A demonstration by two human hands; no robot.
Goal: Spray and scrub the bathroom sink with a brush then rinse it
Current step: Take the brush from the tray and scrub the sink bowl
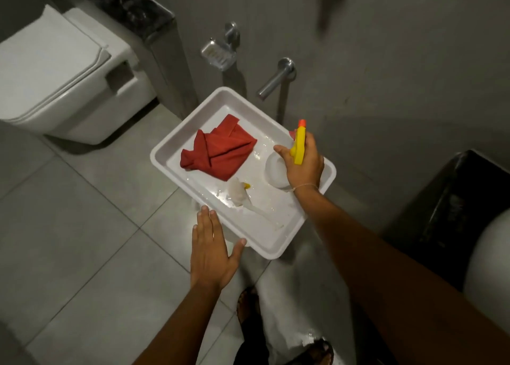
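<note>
Sink [176, 154]: white, shallow, rectangular with rounded corners, fixed to the grey wall under a metal spout [273, 81]; its floor glistens with wet patches.
Spray bottle [278, 168]: white round body standing in the sink's right half, near the back rim; yellow trigger head with an orange nozzle tip pointing up and away.
Brush [238, 193]: pale, almost colourless, lying flat on the sink floor near the front rim, bristle head towards the middle, thin handle running to the right front corner; a small yellow bit shows beside the head.
Cloth [218, 152]: red, loosely folded, lying in the sink's left half, just beside the brush head but whether touching I cannot tell.
Right hand [303, 160]: reaches in from the front over the sink's right edge, fingers curled around the yellow head and neck of the bottle, thumb on the near side; a thin thread circles the wrist.
Left hand [214, 246]: palm down at the sink's front left corner, fingers straight and close together, thumb spread wide so its tip touches the rim; a thin ring shows on one finger.
Surroundings: white toilet [60, 72] to the left, metal soap dish [218, 54] on the wall above, grey floor tiles below.
</note>
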